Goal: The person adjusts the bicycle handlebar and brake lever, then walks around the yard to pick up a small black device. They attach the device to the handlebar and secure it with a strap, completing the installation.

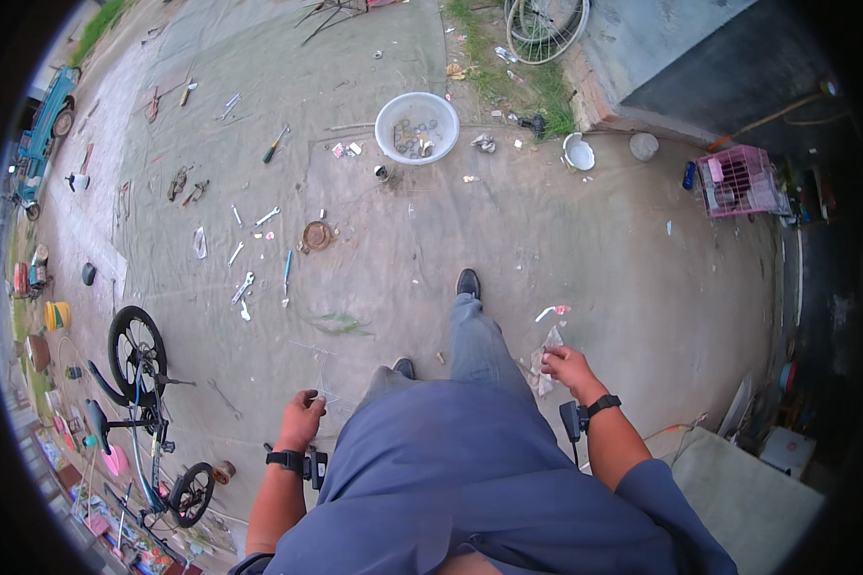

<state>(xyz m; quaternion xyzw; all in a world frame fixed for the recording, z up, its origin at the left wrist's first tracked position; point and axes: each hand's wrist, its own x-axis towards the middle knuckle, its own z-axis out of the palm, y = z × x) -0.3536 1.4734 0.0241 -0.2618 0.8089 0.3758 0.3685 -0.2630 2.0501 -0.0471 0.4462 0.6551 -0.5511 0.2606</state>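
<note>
My left hand (301,420) hangs low beside my left leg, fingers loosely curled with a gap by the thumb; no held thing shows in it. Thin pale lines (318,356) show on the ground just beyond it. On the other side, the fingertips of my right hand (568,372) are pinched on a pale crumpled piece (548,383), thin like a rag or plastic sheet; I cannot tell which. A small white and red scrap (552,312) lies on the ground past that hand. One shoe (468,283) is forward of the other.
A white basin (416,100) holding small parts stands ahead. Wrenches (268,217), a screwdriver (277,143) and a rusty round dish (316,236) lie ahead left. A bicycle (144,422) is at left. A pink cage (738,180) and a broken white bowl (578,153) sit right.
</note>
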